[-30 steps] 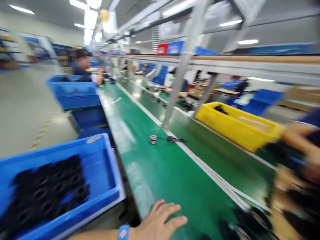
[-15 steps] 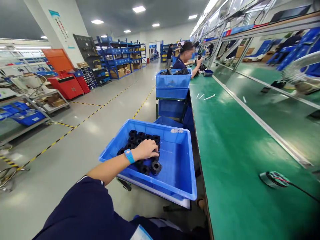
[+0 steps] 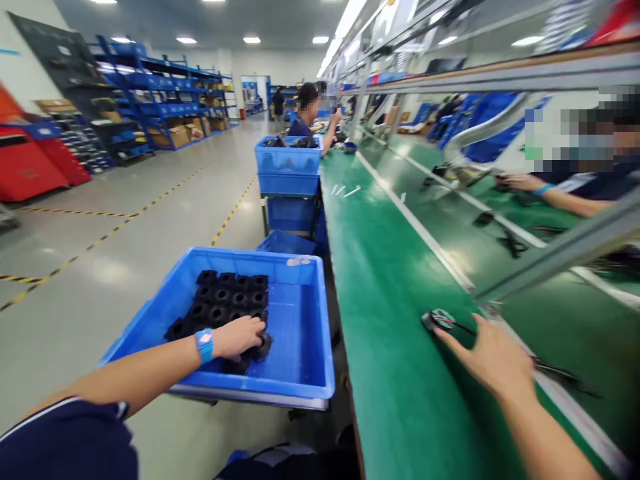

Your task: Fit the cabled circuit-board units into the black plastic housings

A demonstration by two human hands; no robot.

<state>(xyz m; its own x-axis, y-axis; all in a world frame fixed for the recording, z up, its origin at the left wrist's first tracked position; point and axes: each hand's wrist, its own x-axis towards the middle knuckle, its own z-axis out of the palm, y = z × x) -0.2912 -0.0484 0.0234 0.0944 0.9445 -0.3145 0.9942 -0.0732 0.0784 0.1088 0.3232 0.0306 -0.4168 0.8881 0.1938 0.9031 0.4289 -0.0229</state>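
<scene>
Inside the blue bin (image 3: 300, 333), my left hand (image 3: 239, 339), with a blue wristband, has its fingers curled over a black ring-shaped part (image 3: 263, 348) at the near right corner of the group. Several more black parts with round holes (image 3: 223, 297) sit in rows beyond it, some hidden under my hand. Over the green bench my right hand (image 3: 493, 357) is open, thumb and forefinger spread. Its thumb tip is close to a small round metal motor (image 3: 436, 320) with a green top and thin wires; whether they touch I cannot tell.
Stacked blue bins (image 3: 289, 160) stand on a cart ahead, beside the green bench (image 3: 395, 280). White strips (image 3: 345, 191) lie on the bench. A slanted metal post (image 3: 555, 250) rises at the right. One co-worker (image 3: 306, 113) sits ahead; another person's hand (image 3: 523, 183) is across the bench.
My view has turned right. My left hand has shifted to the black part at the group's near corner. My right hand has come into view, reaching toward the motor.
</scene>
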